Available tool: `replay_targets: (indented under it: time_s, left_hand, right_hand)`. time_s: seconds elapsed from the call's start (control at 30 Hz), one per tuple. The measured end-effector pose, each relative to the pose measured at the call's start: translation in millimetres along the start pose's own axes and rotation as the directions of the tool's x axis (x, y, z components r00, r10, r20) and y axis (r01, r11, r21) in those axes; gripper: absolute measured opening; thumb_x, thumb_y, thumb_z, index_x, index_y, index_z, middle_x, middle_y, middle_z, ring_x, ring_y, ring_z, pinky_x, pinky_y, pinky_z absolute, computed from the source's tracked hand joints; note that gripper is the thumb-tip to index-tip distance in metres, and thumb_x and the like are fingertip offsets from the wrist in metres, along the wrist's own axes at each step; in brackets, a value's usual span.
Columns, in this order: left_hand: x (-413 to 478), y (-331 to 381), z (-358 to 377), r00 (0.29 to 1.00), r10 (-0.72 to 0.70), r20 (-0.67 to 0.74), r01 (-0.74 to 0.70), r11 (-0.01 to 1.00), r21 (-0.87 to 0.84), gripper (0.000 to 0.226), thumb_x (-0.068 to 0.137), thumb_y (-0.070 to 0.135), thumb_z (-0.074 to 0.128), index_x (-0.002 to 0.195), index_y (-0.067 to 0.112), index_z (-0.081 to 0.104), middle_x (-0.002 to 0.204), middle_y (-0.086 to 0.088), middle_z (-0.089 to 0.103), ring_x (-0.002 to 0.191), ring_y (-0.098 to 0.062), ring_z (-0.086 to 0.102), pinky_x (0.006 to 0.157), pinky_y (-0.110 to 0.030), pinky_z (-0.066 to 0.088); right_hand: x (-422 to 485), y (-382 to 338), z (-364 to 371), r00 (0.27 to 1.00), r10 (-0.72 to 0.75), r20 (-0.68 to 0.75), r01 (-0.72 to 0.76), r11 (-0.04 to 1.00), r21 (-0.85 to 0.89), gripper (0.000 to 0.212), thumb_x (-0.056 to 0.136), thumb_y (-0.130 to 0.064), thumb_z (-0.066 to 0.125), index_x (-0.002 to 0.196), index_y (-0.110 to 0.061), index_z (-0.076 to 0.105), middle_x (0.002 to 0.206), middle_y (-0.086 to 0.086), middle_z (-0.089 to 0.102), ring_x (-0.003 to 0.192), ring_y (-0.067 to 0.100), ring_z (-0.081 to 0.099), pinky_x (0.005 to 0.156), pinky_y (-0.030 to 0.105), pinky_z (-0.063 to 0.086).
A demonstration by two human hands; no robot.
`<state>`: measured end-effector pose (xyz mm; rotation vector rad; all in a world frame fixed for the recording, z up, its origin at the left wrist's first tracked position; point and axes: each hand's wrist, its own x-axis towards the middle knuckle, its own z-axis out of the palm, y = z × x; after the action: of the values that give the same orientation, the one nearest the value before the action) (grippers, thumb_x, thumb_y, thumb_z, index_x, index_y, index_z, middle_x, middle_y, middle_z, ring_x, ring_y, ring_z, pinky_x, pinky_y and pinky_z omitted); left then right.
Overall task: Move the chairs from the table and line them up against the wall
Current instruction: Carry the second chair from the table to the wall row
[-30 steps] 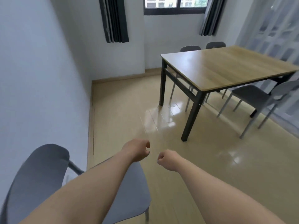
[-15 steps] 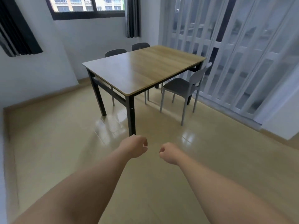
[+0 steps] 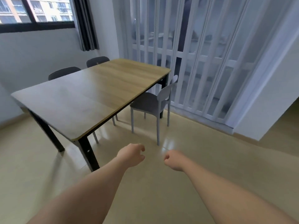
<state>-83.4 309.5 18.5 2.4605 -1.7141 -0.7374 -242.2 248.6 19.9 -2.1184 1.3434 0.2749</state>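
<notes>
A wooden table (image 3: 90,97) on black legs fills the left middle of the view. A grey chair (image 3: 152,104) stands at its right side, seat tucked partly under the edge, back toward the folding door. Two dark chair backs show beyond the far side: one (image 3: 63,72) on the left, one (image 3: 97,60) further right. My left hand (image 3: 131,155) and my right hand (image 3: 174,160) are stretched out low in front of me, fingers curled, holding nothing. Both are well short of the grey chair.
A white folding door (image 3: 194,62) runs along the right behind the grey chair. A white wall corner (image 3: 267,97) juts out at the right. A window (image 3: 35,12) and dark curtain (image 3: 85,23) are at the back. Glossy beige floor (image 3: 153,199) lies between me and the chair.
The view has swung right and closed in on the table; the grey chair by the wall at lower left has left the view. My hands stay curled and empty.
</notes>
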Motion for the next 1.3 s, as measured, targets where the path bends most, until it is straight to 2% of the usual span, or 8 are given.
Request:
replay_targets:
  time_s: [0.1,0.23,0.43,0.67,0.87,0.97,1.13,1.3]
  left_hand:
    - [61.0,25.5,-21.7,0.999,0.045,0.004,-0.045,0.997,0.068,0.037,0.094,0.030,0.051,0.129,0.023,0.055,0.127,-0.003,0.062,0.114,-0.024,0.061,0.095,-0.036,0.053]
    - [133.2,58.0,-41.9,0.995,0.086,0.054,-0.095,0.976,0.195,0.033,0.095,0.028,0.047,0.122,0.019,0.062,0.124,-0.003,0.065,0.112,-0.024,0.062,0.095,-0.037,0.052]
    - [249.5,105.5,-68.4,0.998,0.061,0.013,-0.062,0.984,0.168,0.031,0.094,0.030,0.049,0.122,0.022,0.061,0.121,-0.001,0.067,0.110,-0.021,0.063,0.096,-0.037,0.052]
    - [375.1,165.3,-105.5,0.999,-0.027,-0.046,0.031,0.995,0.098,0.030,0.097,0.025,0.044,0.119,0.016,0.063,0.117,-0.003,0.067,0.107,-0.024,0.064,0.089,-0.036,0.053]
    - [469.3,189.5,-130.9,0.992,-0.092,-0.090,0.096,0.994,0.049,0.026,0.096,0.023,0.044,0.108,0.015,0.065,0.091,-0.001,0.060,0.077,-0.022,0.056,0.064,-0.028,0.042]
    - [506.6,195.1,-139.2,0.988,-0.098,-0.120,0.102,0.994,0.026,0.024,0.097,0.023,0.045,0.107,0.013,0.063,0.098,-0.006,0.065,0.080,-0.023,0.061,0.065,-0.028,0.046]
    - [604.9,189.7,-155.6,0.990,-0.068,-0.121,0.066,0.998,-0.014,0.026,0.096,0.020,0.049,0.119,0.013,0.057,0.115,-0.006,0.060,0.098,-0.023,0.063,0.082,-0.032,0.056]
    - [674.9,179.1,-161.1,0.999,-0.020,-0.026,0.018,0.999,-0.051,0.042,0.093,0.020,0.056,0.134,0.020,0.048,0.127,-0.003,0.057,0.100,-0.020,0.063,0.070,-0.022,0.048]
  right_hand:
    - [40.9,18.8,-38.7,0.998,0.044,-0.049,-0.041,0.997,0.070,0.032,0.091,-0.013,0.044,0.110,-0.009,0.068,0.123,0.014,0.065,0.113,0.027,0.060,0.075,0.019,0.033]
    - [95.1,50.5,-77.4,0.995,0.078,-0.054,-0.074,0.994,0.077,0.031,0.090,-0.013,0.044,0.108,-0.008,0.069,0.120,0.015,0.067,0.102,0.023,0.062,0.073,0.017,0.032]
    - [201.1,96.1,-152.2,0.997,0.051,-0.053,-0.048,0.997,0.056,0.033,0.092,-0.015,0.043,0.113,-0.007,0.067,0.123,0.014,0.065,0.108,0.026,0.060,0.083,0.025,0.044]
    - [324.0,150.4,-258.6,0.998,0.055,-0.036,-0.051,0.995,0.087,0.030,0.091,-0.014,0.043,0.112,-0.009,0.064,0.121,0.012,0.064,0.105,0.028,0.060,0.078,0.025,0.040]
    - [418.7,145.8,-311.4,1.000,-0.007,0.008,0.006,0.997,0.075,0.030,0.090,-0.014,0.043,0.111,-0.011,0.063,0.121,0.011,0.064,0.105,0.027,0.059,0.081,0.027,0.044]
    - [452.5,141.1,-327.6,1.000,-0.030,0.003,0.030,0.996,0.079,0.029,0.092,-0.015,0.042,0.113,-0.011,0.062,0.121,0.010,0.063,0.105,0.026,0.058,0.088,0.030,0.047]
    - [533.4,137.7,-364.2,1.000,0.015,-0.009,-0.015,0.999,0.051,0.029,0.093,-0.014,0.042,0.113,-0.008,0.062,0.120,0.012,0.063,0.110,0.029,0.059,0.081,0.029,0.045]
    - [600.2,125.5,-393.6,0.998,0.025,-0.055,-0.025,1.000,0.002,0.032,0.093,-0.013,0.041,0.120,-0.013,0.057,0.122,0.011,0.060,0.107,0.028,0.060,0.093,0.038,0.051]
